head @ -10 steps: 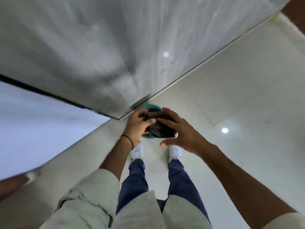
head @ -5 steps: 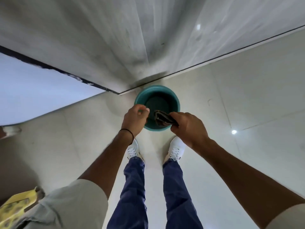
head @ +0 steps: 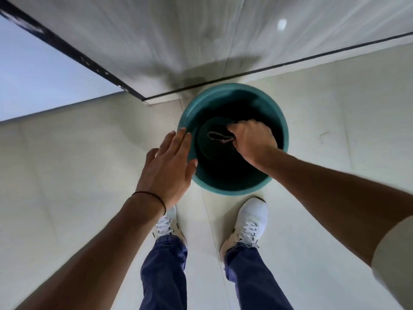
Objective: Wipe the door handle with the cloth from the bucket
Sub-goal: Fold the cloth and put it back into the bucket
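Note:
A teal bucket (head: 232,95) stands on the pale tiled floor against the foot of a grey door. My right hand (head: 252,139) reaches down inside the bucket, its fingers closed on a dark cloth (head: 220,137), of which only a pale-edged fold shows. My left hand (head: 169,166) hovers flat over the bucket's left rim with its fingers spread and holds nothing. No door handle is in view.
The grey door panel (head: 178,36) fills the top of the view, with a dark door edge (head: 67,50) running diagonally at the left. My two white shoes (head: 252,218) stand just behind the bucket on the tiled floor (head: 89,153).
Both hands held the cloth above the bucket a second ago. The left hand let go and opened, and the right hand has carried the cloth down into the bucket as I bent closer.

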A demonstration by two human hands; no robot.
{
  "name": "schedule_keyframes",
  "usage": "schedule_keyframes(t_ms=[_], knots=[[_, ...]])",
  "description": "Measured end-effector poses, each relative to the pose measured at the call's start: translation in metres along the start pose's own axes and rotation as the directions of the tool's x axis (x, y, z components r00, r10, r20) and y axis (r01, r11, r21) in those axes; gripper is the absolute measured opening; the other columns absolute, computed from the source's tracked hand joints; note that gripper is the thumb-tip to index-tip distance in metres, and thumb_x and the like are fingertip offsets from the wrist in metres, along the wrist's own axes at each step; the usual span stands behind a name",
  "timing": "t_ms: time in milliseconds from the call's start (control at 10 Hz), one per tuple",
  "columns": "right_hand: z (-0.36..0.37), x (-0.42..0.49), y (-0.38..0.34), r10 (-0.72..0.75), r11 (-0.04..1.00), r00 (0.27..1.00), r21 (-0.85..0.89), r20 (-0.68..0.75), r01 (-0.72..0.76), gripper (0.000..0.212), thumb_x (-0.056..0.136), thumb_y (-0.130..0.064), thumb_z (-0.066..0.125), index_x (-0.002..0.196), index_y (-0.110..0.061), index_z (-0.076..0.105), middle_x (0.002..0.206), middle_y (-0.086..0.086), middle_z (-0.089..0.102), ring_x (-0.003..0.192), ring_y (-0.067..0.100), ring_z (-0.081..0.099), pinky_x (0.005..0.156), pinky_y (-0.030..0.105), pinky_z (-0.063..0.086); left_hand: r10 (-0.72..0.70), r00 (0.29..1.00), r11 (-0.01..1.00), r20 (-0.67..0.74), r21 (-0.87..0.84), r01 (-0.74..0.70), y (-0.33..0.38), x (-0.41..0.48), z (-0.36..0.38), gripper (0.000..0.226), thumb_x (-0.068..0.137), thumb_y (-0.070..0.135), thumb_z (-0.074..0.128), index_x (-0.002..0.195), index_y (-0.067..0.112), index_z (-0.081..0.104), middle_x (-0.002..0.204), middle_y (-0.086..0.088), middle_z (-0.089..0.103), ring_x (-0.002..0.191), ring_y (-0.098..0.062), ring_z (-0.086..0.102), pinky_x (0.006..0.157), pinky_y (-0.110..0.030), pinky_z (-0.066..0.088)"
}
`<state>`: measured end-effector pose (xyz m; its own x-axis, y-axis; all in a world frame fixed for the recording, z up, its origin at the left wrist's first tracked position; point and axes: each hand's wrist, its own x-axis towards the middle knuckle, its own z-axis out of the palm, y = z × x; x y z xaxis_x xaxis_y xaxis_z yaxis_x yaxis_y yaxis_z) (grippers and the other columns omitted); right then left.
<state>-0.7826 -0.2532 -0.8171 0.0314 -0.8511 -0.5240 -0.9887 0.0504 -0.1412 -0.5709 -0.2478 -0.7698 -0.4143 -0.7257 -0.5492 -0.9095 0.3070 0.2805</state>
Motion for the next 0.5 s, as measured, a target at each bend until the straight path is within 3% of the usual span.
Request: schedule_keyframes(t_ms=[200,300,400,500], knots=[[0.071,0.039,0.005,0.038,0.988,0.996,-0.146,-0.085,-0.05,0.038,0.099,-0.012,0.043,0.132,-0.021,0.058,0.124,0.01,0.065,0.115,0.034,0.06,0.09,0.042,0.049,0.067,0.992,0.997,-0.106,0.048,-0.063,-0.026,-0.004,0.05,0.059,0.1,0.04,0.031,0.153,0.017,0.024,0.165,0.003,0.004,0.151,-0.019,0.019,0.114,-0.044,0.036],[0.1,0.047,0.012,0.009,0.986,0.967,-0.161,0.255,0.034,0.054,0.101,-0.018,0.041,0.153,-0.029,0.033,0.159,0.008,0.035,0.146,0.032,0.03,0.111,0.045,0.033,0.058,0.991,0.996,-0.117,0.067,-0.05,-0.029,-0.002,0.056,0.059,0.1,0.04,0.028,0.154,0.019,0.019,0.164,0.007,-0.005,0.152,-0.017,0.012,0.118,-0.044,0.031],[0.11,0.04,0.015,0.068,0.991,0.897,-0.131,0.436,-0.011,0.059,0.101,-0.022,0.042,0.157,-0.03,0.024,0.165,0.006,0.021,0.152,0.031,0.018,0.116,0.048,0.026,0.045,0.994,0.997,-0.101,0.067,-0.038,-0.025,-0.003,0.056,0.059,0.101,0.041,0.024,0.155,0.022,0.013,0.163,0.01,-0.012,0.152,-0.016,0.007,0.12,-0.045,0.026],[0.097,0.024,0.007,0.08,0.994,0.924,-0.093,0.375,-0.049,0.044,0.098,-0.025,0.05,0.142,-0.025,0.048,0.149,0.007,0.049,0.14,0.031,0.041,0.11,0.044,0.035,0.032,0.996,0.996,-0.083,0.084,-0.025,-0.024,-0.003,0.05,0.06,0.1,0.043,0.02,0.156,0.026,0.007,0.162,0.012,-0.016,0.153,-0.018,0.003,0.12,-0.047,0.021]])
